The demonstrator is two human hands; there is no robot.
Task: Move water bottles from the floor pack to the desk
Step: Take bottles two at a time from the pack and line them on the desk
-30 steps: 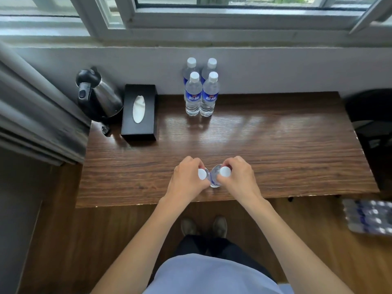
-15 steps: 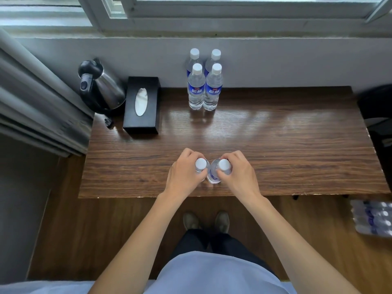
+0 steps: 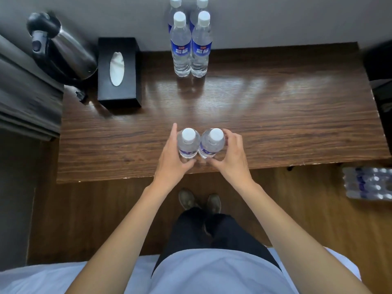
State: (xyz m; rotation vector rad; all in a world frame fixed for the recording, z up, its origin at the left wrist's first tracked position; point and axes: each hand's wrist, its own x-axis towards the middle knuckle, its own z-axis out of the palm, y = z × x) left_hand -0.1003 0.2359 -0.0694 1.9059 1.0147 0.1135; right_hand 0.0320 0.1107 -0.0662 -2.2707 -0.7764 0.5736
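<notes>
While four bottles (image 3: 190,42) stood at the table's (image 3: 275,115) back edge, two more stood near its front. The left hand (image 3: 172,160) cupped the left bottle (image 3: 187,143) in a loose grip, the right hand (image 3: 231,158) the right bottle (image 3: 212,143).

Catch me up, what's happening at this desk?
A person is stocking the desk with water bottles. The left hand and right hand each cup one upright bottle, left bottle and right bottle, side by side near the front edge. The fingers look loose, so whether they grip is unclear. Four bottles stand at the back by the wall. The pack lies on the floor to the right.
</notes>
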